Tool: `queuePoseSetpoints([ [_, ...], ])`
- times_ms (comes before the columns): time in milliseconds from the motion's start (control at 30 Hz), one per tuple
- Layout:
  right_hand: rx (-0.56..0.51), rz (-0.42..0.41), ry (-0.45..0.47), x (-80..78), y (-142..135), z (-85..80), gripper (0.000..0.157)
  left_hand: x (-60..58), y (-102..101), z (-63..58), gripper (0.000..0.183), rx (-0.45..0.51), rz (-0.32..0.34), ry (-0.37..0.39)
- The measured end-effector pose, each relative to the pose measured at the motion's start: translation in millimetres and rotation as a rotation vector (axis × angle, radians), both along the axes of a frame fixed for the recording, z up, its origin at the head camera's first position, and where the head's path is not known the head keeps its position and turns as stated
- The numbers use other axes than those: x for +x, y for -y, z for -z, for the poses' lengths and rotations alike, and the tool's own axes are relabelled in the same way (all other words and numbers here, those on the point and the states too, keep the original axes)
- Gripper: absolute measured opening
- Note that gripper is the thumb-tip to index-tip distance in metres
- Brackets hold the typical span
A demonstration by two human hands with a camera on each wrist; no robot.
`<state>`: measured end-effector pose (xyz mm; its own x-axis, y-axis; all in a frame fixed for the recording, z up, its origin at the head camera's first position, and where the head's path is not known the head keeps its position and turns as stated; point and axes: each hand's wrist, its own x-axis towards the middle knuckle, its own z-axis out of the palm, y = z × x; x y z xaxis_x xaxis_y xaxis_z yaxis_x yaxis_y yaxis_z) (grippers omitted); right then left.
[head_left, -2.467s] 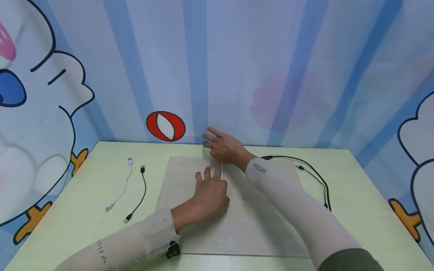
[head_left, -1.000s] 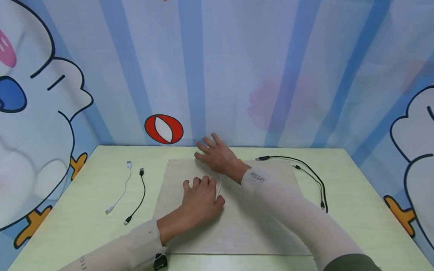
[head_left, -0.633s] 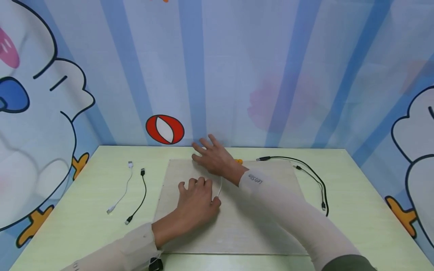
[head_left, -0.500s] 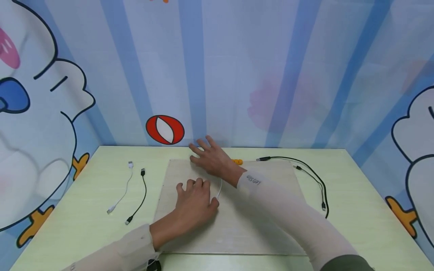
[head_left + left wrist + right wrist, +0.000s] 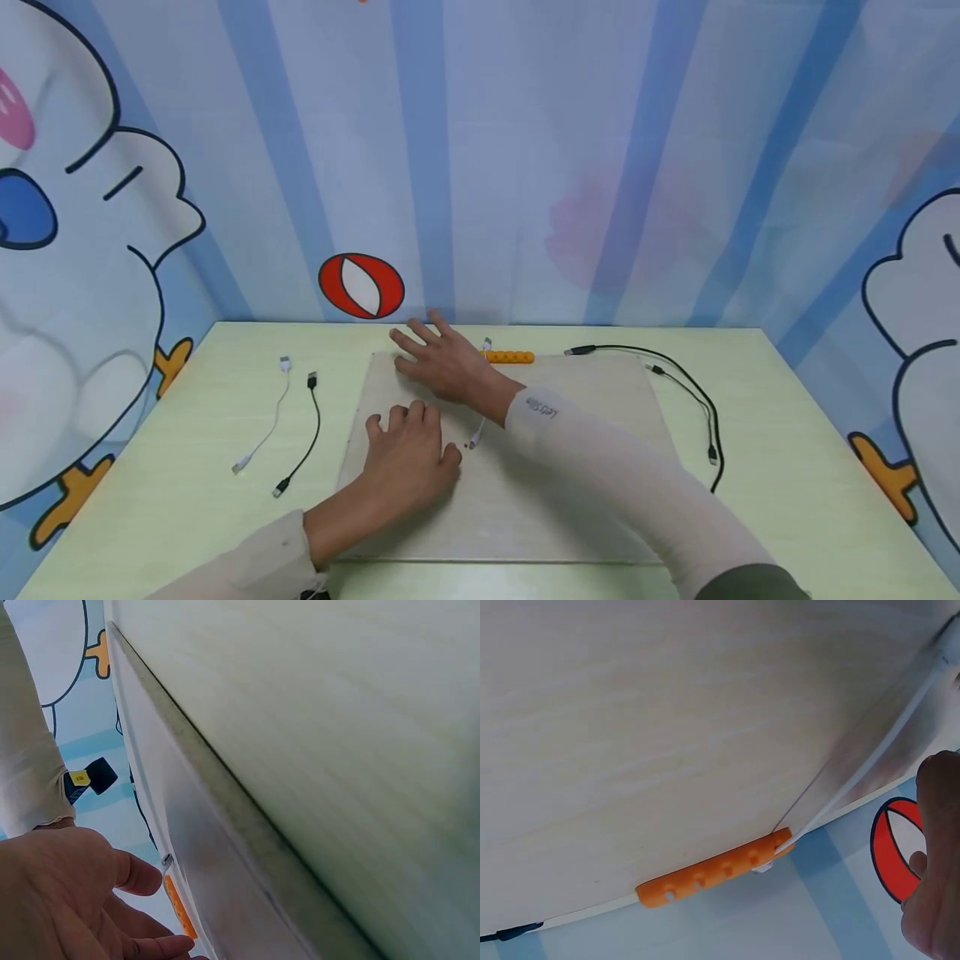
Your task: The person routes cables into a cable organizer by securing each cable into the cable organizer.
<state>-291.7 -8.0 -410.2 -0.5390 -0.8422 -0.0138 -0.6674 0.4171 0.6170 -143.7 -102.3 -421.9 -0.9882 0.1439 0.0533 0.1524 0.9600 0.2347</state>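
An orange slotted cable holder lies along the far edge of the pale board. A short white USB cable runs through the slot at one end of it. One plug sticks out behind the holder, and the other plug rests on the board. My right hand hovers over the cable's middle with fingers spread, hiding part of it, and grips nothing. My left hand is just left of the near plug, apart from it, with bent, loose fingers around nothing.
Another white cable and a short black cable lie left of the board. Two more black cables, a long one and a short one, lie at the right. A patterned curtain stands behind the table.
My left hand has let go of the white cable's near end and drawn back leftward. The right hand has moved left from the orange holder, uncovering it and the cable's far plug.
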Motion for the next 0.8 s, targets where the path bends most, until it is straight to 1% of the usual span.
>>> queuePoseSetpoints([
  [100,0.005,0.001,0.016,3.4,6.9,0.6,0.059,3.0,5.0,-1.5,0.039,0.007,-0.011,0.010],
  [233,0.008,-0.001,0.027,8.1,16.2,2.0,0.060,7.3,10.7,-4.8,0.039,0.010,-0.023,0.010],
  [400,0.011,-0.008,0.036,13.3,27.5,4.9,0.057,11.1,17.4,-6.9,0.038,0.006,-0.033,-0.001],
  [567,-0.001,-0.024,0.038,17.4,38.6,6.7,0.053,12.9,25.9,-8.2,0.042,0.004,-0.045,-0.001],
  [667,0.000,-0.028,0.033,19.5,45.1,7.3,0.050,14.0,32.2,-11.3,0.045,0.018,-0.058,0.000],
  [800,-0.007,-0.039,0.025,22.1,50.8,8.9,0.047,18.1,41.8,-18.7,0.047,0.034,-0.089,0.006],
])
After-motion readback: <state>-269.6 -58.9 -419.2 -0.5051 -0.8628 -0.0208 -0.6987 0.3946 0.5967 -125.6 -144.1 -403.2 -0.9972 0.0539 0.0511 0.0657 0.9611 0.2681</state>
